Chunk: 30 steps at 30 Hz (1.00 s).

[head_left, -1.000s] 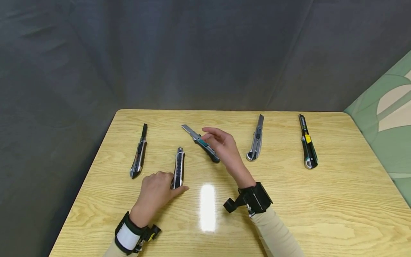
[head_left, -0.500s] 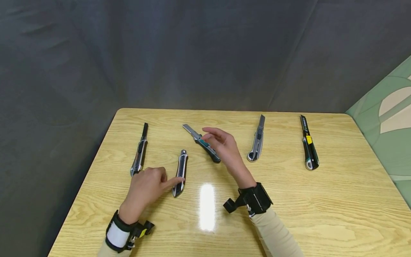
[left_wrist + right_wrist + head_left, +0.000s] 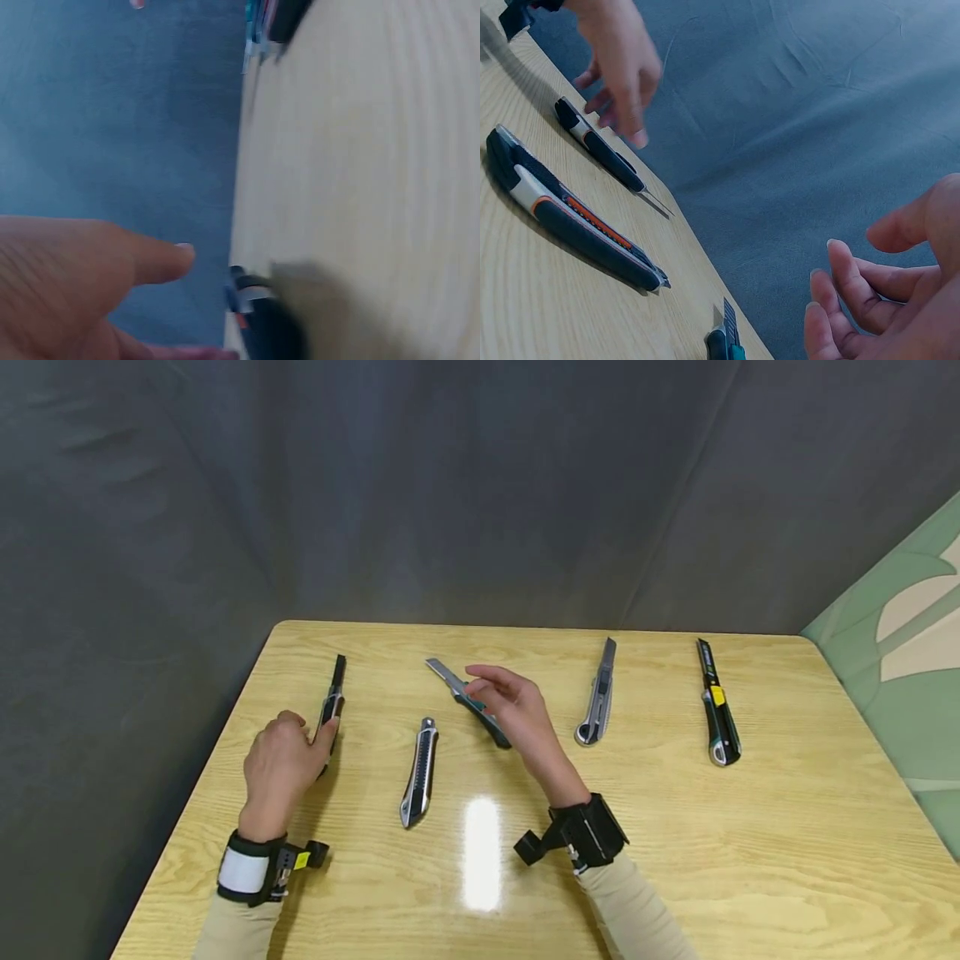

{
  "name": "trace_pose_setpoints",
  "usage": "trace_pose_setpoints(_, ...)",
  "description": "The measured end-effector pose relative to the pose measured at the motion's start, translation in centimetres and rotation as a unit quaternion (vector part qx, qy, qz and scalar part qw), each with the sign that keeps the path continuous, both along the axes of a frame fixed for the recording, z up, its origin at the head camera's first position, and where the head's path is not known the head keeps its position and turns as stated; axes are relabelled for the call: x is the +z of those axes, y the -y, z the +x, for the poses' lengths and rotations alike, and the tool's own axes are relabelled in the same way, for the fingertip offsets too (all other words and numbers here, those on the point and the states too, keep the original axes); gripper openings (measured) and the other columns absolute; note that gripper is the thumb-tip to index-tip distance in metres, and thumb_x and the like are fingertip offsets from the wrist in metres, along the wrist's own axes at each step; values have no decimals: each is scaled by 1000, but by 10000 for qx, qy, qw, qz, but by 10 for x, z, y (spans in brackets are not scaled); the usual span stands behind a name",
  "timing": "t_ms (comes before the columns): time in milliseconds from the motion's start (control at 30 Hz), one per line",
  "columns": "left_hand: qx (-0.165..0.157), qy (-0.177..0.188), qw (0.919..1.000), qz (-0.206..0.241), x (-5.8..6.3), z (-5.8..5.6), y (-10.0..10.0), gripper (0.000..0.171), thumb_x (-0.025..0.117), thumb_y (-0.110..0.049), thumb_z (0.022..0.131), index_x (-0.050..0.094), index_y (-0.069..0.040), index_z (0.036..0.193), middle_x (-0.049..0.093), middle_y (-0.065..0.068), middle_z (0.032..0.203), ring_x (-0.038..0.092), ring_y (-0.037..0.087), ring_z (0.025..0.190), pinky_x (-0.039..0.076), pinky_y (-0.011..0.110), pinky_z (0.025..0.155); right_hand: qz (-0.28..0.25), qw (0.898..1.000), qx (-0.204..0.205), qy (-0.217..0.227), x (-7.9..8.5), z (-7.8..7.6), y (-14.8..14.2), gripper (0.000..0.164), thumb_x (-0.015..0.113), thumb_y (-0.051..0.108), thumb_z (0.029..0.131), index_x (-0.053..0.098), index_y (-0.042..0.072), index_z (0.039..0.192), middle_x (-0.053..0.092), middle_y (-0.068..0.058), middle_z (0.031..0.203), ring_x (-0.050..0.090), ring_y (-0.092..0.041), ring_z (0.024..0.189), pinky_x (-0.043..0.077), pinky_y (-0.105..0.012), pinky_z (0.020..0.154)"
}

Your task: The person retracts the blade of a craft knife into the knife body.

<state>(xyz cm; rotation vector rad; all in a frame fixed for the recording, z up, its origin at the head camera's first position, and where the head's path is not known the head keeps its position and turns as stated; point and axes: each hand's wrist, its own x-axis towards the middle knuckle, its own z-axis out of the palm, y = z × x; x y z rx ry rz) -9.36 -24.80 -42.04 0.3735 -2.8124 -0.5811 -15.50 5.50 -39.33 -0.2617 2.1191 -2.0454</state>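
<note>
In the head view my left hand [image 3: 283,764] hovers at the leftmost utility knife [image 3: 336,689], a silver-and-black one with its dark blade out, and hides part of its handle. The right wrist view has the left hand [image 3: 622,71] above that knife [image 3: 604,154], apart from it, thumb pointing down. A silver-and-black utility knife [image 3: 420,777], no blade showing, lies to its right. My right hand [image 3: 517,714] is held with relaxed fingers over a teal-and-black utility knife [image 3: 480,714], partly covering it. Nothing is in the right hand [image 3: 885,300].
A grey utility knife [image 3: 597,702] and a black one with a yellow slider [image 3: 720,710] lie farther right on the wooden table [image 3: 787,827]. A dark cloth [image 3: 465,502] hangs behind the table, and a green patterned panel [image 3: 915,710] stands at the right.
My left hand has let go of the silver-and-black utility knife, which lies on the table, and has moved left to the leftmost one. My right hand has stayed almost still.
</note>
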Motion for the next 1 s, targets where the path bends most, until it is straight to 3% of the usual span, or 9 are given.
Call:
trace_pose_setpoints(167,129,524,9985,-88,-14,4,-2,55,67,-48,90,52,1,73,52,18,68,53,35,59,34,35,41,7,10000,-6,25,-3,1,1,27,58,24,102,65,19,128,69,-15,116,60,-36,119,45,-58,102)
trace_pose_setpoints(500,148,910,9955,-223,-14,6,-6,56,70,-51,87,49,0,75,48,13,66,48,26,54,33,33,41,-83,10000,35,-5,-5,0,2,26,59,22,101,66,17,126,69,-18,116,60,-38,119,45,-60,101)
trace_pose_setpoints(667,139,680,9974,-177,-19,8,-5,50,71,-45,88,50,-1,75,49,12,67,48,25,53,33,33,40,-9,10000,10,-17,-3,-2,4,26,58,21,101,66,15,126,70,-16,113,60,-37,117,48,-55,98)
trace_pose_setpoints(833,6,520,9986,67,-23,7,-4,46,68,-42,92,53,-3,71,49,10,66,46,22,50,33,31,41,162,9999,5,39,-3,-3,13,25,59,18,101,68,15,124,69,-20,114,63,-34,109,51,-31,82)
trace_pose_setpoints(900,-36,500,9985,199,-23,6,-5,46,66,-42,93,55,-5,69,49,8,65,46,22,49,34,31,42,182,9998,47,28,-4,-4,17,24,59,17,100,68,15,123,69,-21,114,64,-30,106,50,-29,80)
trace_pose_setpoints(1000,-92,481,9982,351,-23,5,-8,46,62,-43,95,56,-5,69,48,8,65,46,22,50,34,31,43,223,9995,235,45,-6,-6,25,26,58,16,100,68,13,124,69,-19,114,65,-29,107,51,-40,87)
